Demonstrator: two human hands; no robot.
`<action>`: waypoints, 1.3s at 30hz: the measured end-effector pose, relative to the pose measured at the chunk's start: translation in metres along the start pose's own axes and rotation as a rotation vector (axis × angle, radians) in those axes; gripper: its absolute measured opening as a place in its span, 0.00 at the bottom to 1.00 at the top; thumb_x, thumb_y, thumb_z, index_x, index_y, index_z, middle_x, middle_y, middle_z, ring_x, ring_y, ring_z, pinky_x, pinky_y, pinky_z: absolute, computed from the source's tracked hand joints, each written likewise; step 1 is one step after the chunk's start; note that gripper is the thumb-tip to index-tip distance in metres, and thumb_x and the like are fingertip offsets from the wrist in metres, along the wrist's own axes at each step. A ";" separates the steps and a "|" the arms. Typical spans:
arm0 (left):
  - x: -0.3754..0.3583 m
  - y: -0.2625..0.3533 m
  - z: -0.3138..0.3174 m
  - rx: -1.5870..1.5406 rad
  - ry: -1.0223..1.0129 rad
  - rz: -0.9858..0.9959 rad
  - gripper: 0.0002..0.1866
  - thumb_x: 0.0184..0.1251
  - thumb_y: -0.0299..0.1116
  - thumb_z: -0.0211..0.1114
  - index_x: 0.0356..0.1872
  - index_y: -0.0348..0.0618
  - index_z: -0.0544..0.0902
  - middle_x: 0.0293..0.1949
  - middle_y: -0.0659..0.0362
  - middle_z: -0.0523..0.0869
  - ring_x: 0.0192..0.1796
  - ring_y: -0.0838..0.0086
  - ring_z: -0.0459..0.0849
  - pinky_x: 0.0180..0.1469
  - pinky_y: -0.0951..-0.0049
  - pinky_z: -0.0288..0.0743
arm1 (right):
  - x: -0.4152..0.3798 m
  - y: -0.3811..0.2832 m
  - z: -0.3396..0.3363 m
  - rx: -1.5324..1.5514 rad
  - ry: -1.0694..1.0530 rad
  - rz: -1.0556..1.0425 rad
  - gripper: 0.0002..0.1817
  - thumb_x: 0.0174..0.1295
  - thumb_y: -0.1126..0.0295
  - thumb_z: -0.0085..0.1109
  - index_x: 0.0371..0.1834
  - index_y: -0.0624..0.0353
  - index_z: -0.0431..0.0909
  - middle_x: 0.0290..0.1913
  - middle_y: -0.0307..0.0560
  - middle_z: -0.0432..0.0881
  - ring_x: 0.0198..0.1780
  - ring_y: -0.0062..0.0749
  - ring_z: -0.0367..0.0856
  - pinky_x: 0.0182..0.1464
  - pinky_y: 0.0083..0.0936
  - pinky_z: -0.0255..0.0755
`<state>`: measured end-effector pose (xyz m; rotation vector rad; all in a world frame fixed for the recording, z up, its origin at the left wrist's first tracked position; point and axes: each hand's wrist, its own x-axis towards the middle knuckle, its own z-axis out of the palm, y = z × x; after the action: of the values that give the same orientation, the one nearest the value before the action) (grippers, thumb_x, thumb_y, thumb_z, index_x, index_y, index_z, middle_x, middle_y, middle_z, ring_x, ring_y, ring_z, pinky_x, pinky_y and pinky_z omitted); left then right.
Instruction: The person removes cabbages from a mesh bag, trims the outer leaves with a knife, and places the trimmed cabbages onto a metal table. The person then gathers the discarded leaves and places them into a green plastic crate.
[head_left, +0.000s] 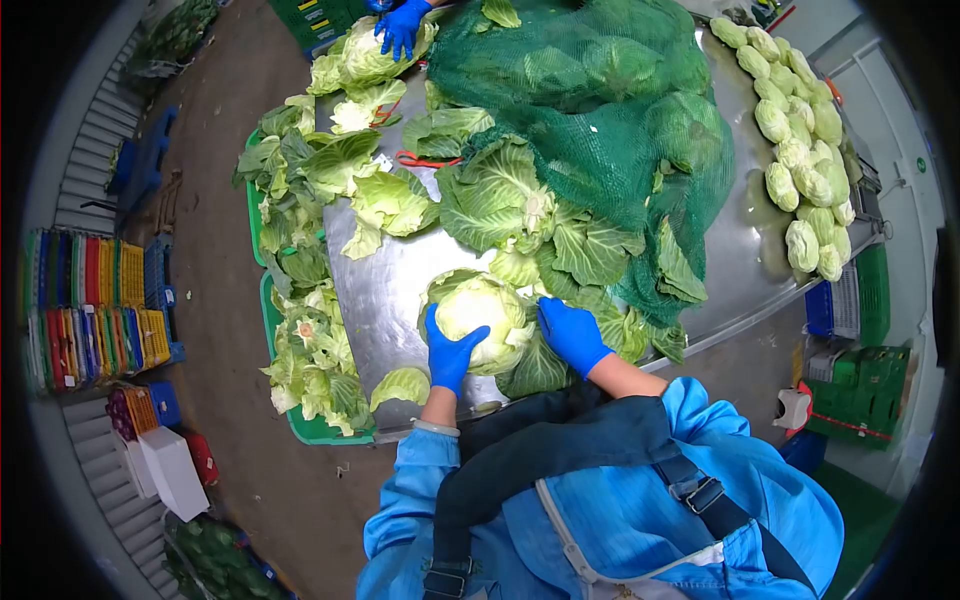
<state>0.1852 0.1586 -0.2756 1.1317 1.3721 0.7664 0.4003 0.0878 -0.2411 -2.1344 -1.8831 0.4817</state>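
A pale green cabbage [485, 315] rests on the metal table in front of me, its outer leaves partly loose around it. My left hand [452, 350], in a blue glove, grips the cabbage's near left side with the thumb spread across it. At the right side of the cabbage is my right hand [573, 333], also gloved, with its fingers closed beside the leaf edge. What those fingers pinch, if anything, is hidden. Large loose cabbage leaves [495, 195] lie just beyond the head, and a single leaf [400, 387] lies left of my left hand.
Green net sacks of cabbages [620, 140] cover the back of the metal table [385, 290]. Trimmed cabbages [800, 150] are grouped at the right. Green crates [270, 320] full of leaves stand along the left edge. Another person's gloved hand [402, 28] touches a cabbage at the far left.
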 end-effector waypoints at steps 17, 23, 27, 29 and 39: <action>-0.041 0.095 -0.032 -0.205 0.072 0.372 0.61 0.33 0.33 0.81 0.73 0.44 0.52 0.68 0.53 0.61 0.69 0.62 0.61 0.71 0.60 0.56 | 0.021 -0.020 -0.081 1.175 -0.188 0.351 0.25 0.58 0.57 0.67 0.57 0.55 0.77 0.33 0.33 0.79 0.30 0.18 0.72 0.30 0.24 0.69; -0.057 0.120 -0.013 -0.164 0.050 0.456 0.48 0.47 0.33 0.76 0.69 0.37 0.56 0.61 0.51 0.67 0.66 0.62 0.64 0.71 0.63 0.55 | 0.022 -0.032 -0.097 1.453 -0.280 0.264 0.39 0.54 0.64 0.68 0.69 0.60 0.62 0.36 0.37 0.78 0.27 0.16 0.70 0.31 0.16 0.68; -0.066 0.142 -0.017 -0.011 -0.016 0.467 0.32 0.56 0.28 0.71 0.61 0.34 0.67 0.55 0.51 0.76 0.60 0.64 0.73 0.64 0.66 0.65 | 0.007 -0.018 -0.106 1.441 -0.369 0.194 0.39 0.54 0.66 0.69 0.70 0.58 0.62 0.38 0.36 0.77 0.31 0.16 0.71 0.33 0.19 0.70; -0.069 0.148 -0.022 0.166 -0.078 0.489 0.26 0.57 0.27 0.70 0.56 0.33 0.73 0.54 0.51 0.78 0.57 0.65 0.77 0.59 0.67 0.71 | 0.002 -0.010 -0.102 1.485 -0.407 0.253 0.38 0.55 0.66 0.67 0.70 0.58 0.62 0.40 0.37 0.78 0.32 0.16 0.73 0.34 0.19 0.71; -0.070 0.134 -0.011 0.480 0.017 0.631 0.08 0.63 0.29 0.66 0.41 0.41 0.82 0.30 0.50 0.85 0.29 0.60 0.83 0.34 0.67 0.74 | -0.030 0.040 -0.018 1.813 -0.476 0.269 0.34 0.59 0.60 0.56 0.69 0.60 0.63 0.53 0.44 0.80 0.29 0.15 0.78 0.29 0.15 0.72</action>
<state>0.1930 0.1380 -0.1254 1.9943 1.2485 0.9069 0.4410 0.0537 -0.2384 -0.8990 -0.4623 1.8528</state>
